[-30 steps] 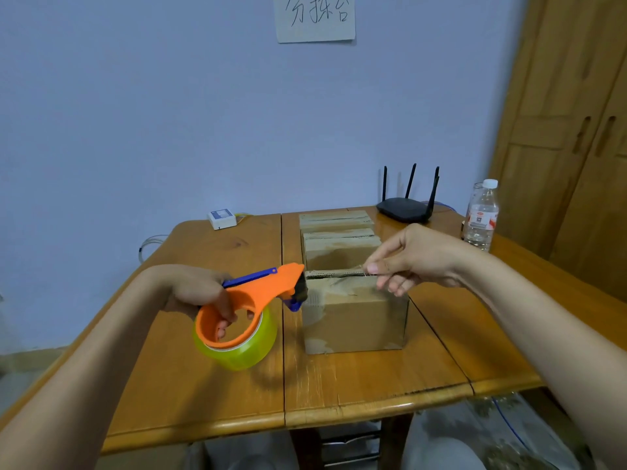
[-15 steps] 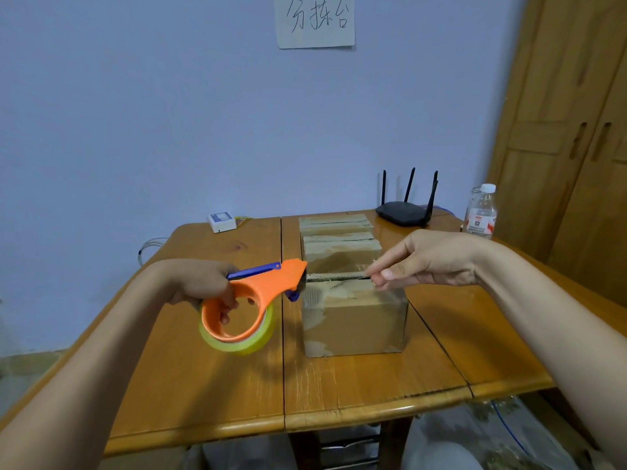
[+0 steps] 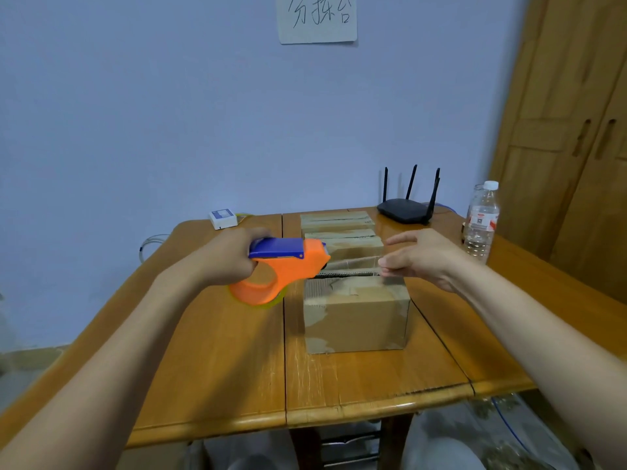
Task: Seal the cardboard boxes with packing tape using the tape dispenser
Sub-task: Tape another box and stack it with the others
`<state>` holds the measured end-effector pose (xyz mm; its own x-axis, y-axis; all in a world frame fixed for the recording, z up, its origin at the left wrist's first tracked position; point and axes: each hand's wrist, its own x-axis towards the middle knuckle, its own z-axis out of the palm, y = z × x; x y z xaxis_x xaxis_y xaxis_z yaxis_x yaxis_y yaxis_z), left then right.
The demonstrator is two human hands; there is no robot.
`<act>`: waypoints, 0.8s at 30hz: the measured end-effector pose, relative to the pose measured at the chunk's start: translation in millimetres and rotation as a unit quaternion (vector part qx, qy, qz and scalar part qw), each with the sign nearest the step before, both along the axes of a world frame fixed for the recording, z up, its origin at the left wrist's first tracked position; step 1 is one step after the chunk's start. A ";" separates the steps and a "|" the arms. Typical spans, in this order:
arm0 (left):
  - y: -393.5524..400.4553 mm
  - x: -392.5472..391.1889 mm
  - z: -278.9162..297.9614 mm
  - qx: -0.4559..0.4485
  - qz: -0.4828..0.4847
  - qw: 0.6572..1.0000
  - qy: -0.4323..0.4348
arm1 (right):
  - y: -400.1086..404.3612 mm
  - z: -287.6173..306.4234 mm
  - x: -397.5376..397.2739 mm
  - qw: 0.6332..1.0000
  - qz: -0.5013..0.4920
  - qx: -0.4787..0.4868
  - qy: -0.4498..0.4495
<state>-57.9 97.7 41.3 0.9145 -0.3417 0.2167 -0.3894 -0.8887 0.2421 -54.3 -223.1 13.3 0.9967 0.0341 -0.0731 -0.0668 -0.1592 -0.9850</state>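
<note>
Head view: left hand (image 3: 227, 257) grips glossy orange tape dispenser (image 3: 285, 266).

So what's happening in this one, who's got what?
A person is taping the nearest cardboard box on the wooden table. The left hand grips the orange tape dispenser; the right hand pinches the free end of the tape strip, stretched above the box's top seam. The tape is not pressed down yet.
</note>
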 end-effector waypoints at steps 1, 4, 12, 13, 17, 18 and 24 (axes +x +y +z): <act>-3.0 0.1 1.3 -0.001 0.003 1.000 -0.017 | -1.8 -1.0 0.9 1.000 -0.004 0.011 0.007; -9.4 4.4 5.8 0.007 0.010 0.998 -0.055 | -10.0 -1.9 4.9 0.999 -0.019 0.041 0.026; -22.4 28.4 7.1 -0.047 -0.044 0.995 -0.075 | -35.8 -2.0 15.9 0.979 -0.020 0.174 0.106; -23.5 30.3 6.0 -0.042 -0.051 0.995 -0.077 | -37.0 -2.7 16.0 0.977 -0.019 0.176 0.116; -24.4 38.0 -1.5 -0.040 -0.070 0.994 -0.077 | -36.2 -4.5 15.6 0.985 -0.036 0.141 0.098; -23.5 39.6 -3.1 -0.041 -0.071 0.993 -0.080 | -36.0 -4.1 16.2 0.987 -0.045 0.132 0.083; -16.1 45.7 -10.2 -0.021 -0.061 0.994 -0.087 | -30.4 2.8 13.3 0.993 -0.028 0.097 0.057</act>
